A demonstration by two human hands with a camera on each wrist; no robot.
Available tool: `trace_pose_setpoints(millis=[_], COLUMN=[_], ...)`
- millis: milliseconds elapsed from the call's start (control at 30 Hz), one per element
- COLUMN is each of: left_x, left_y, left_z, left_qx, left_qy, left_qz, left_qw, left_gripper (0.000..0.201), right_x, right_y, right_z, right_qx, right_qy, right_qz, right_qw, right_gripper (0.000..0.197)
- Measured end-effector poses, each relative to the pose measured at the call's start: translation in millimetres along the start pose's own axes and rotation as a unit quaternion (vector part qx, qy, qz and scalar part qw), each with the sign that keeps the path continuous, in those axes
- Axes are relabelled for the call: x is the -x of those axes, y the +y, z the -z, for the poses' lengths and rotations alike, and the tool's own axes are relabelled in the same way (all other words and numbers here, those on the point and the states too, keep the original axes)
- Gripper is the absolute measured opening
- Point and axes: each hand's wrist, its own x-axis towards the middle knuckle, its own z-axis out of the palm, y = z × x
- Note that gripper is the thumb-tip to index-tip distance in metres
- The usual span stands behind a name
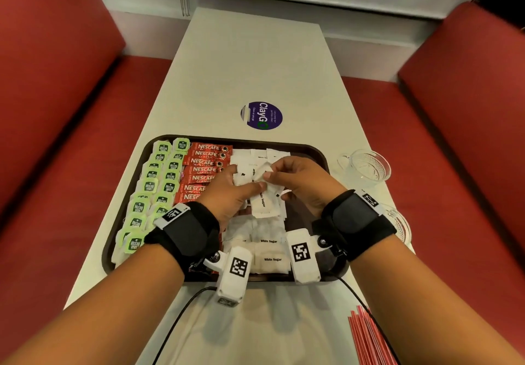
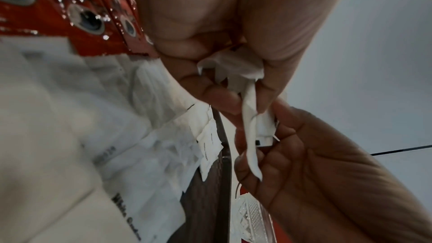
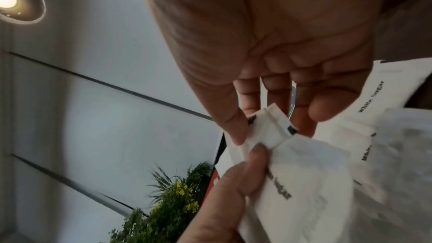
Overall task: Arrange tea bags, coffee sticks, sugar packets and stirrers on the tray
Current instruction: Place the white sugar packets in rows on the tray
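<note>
A dark brown tray (image 1: 108, 253) holds green tea bags (image 1: 150, 185) in two columns at its left, red coffee sticks (image 1: 206, 162) beside them and white sugar packets (image 1: 270, 251) to their right. My left hand (image 1: 247, 178) grips a small bunch of sugar packets (image 1: 262, 202) above the tray. My right hand (image 1: 272, 170) pinches the top end of one packet of that bunch. In the right wrist view my right hand's fingertips (image 3: 240, 132) hold that packet's folded end (image 3: 268, 130), and my left thumb (image 3: 233, 191) presses on the packet below it. Red stirrers (image 1: 366, 339) lie on the table at the near right.
Two clear glass cups (image 1: 366, 165) (image 1: 400, 222) stand just right of the tray. A round purple sticker (image 1: 262, 115) is on the white table beyond the tray. Red bench seats flank the table on both sides. Cables run from the wrist cameras across the near table.
</note>
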Motion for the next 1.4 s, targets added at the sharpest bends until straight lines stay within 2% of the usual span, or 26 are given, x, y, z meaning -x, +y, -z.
trace_pose_setpoints(millis=[133,267,433,600,667,733,800,867,967,1033,1133,1267,1367,1400], left_x=[-0.2,-1.4,-0.5,0.9,0.9,0.0,-1.5,-2.6,-3.4,-4.4,-6.7,-6.7,-5.8,-5.4], left_y=[0.4,0.5,1.0,5.3,5.2,3.9,2.5,2.2,2.8,2.7,0.8,-2.1,-3.8,-4.1], left_z=[-2.6,-2.3,-2.1,-1.9,-1.1,-0.3,0.1,-0.7,-2.4,-0.7,6.8,16.4,20.2,20.5], left_qx=[-0.013,-0.006,0.011,-0.058,-0.069,-0.072,-0.065,-0.053,-0.037,-0.028,-0.018,0.001,0.005,0.007], left_qy=[0.005,0.006,0.011,0.000,0.006,0.021,0.037,0.048,0.043,0.046,0.075,0.094,0.091,0.091], left_qz=[-0.006,-0.002,0.000,-0.017,-0.022,-0.025,-0.025,-0.029,-0.033,-0.029,-0.028,-0.022,-0.019,-0.018], left_qw=[1.000,1.000,1.000,0.998,0.997,0.997,0.997,0.997,0.998,0.998,0.997,0.995,0.996,0.996], left_gripper=[0.038,0.042,0.042,0.040,0.039,0.038,0.036,0.033,0.033,0.033,0.029,0.033,0.027,0.024], right_x=[3.6,4.3,4.9,5.4,5.4,3.6,0.7,0.0,0.4,-1.1,-3.2,-2.6,-7.4,-10.5], right_y=[-1.4,-0.9,-0.4,0.4,-0.4,-0.9,0.7,2.8,6.7,7.9,15.3,27.2,36.5,39.8], right_z=[1.7,2.6,5.0,5.5,6.9,10.1,12.5,12.1,12.6,16.7,26.2,30.0,27.0,26.3], right_qx=[-0.024,0.038,0.053,0.060,0.021,-0.035,-0.049,-0.048,-0.104,-0.110,-0.064,0.065,0.159,0.194], right_qy=[-0.001,0.020,0.026,0.010,0.035,0.091,0.129,0.119,0.067,0.101,0.139,0.087,0.108,0.120], right_qz=[0.022,0.040,0.044,0.033,0.034,0.056,0.066,0.025,-0.037,-0.045,-0.086,-0.162,-0.150,-0.137], right_qw=[0.999,0.998,0.997,0.998,0.999,0.994,0.988,0.991,0.992,0.988,0.984,0.981,0.970,0.964], right_gripper=[0.017,0.016,0.018,0.020,0.027,0.033,0.032,0.030,0.022,0.010,0.007,0.019,0.011,0.014])
